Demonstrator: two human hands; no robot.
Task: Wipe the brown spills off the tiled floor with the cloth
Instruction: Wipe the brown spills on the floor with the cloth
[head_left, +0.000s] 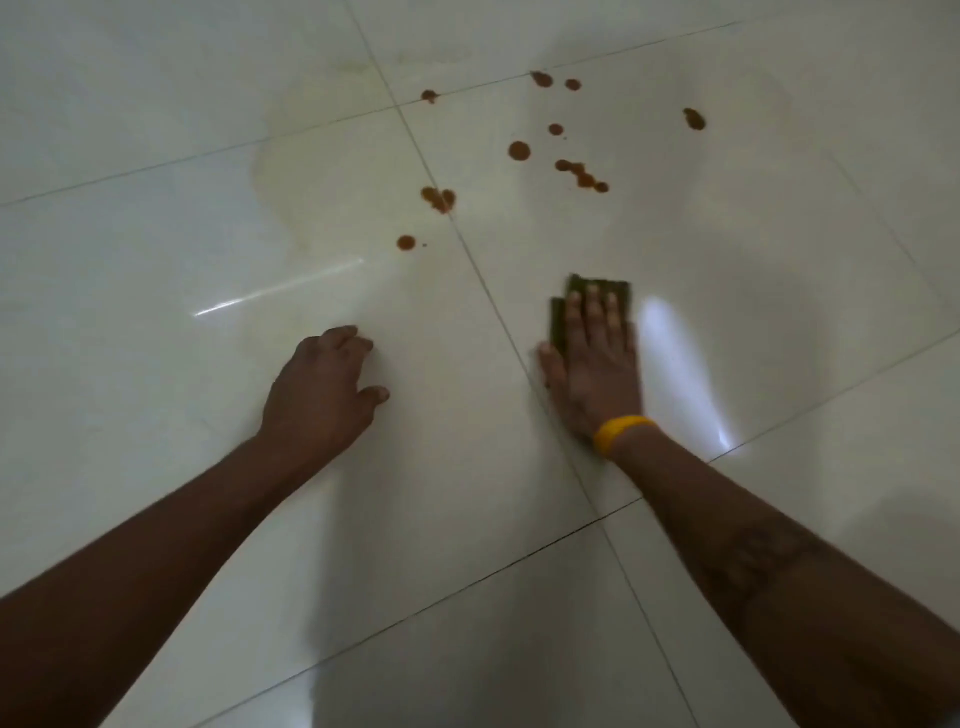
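Note:
Several brown spills (439, 199) dot the glossy white tiled floor (156, 260) ahead of me, from a small spot (406, 242) nearest my hands to drops at the far right (694, 119). My right hand (597, 364) lies flat with straight fingers on a folded green cloth (597, 287), pressing it to the floor just below the spills. Only the cloth's far and left edges show past my fingers. My left hand (324, 387) rests on the tile to the left with fingers loosely curled, holding nothing.
A faint yellowish smeared film (322, 171) covers the tile left of the spills. Dark grout lines (488, 291) cross the floor. A yellow band (621, 431) circles my right wrist. Bright glare (680, 358) reflects beside the right hand.

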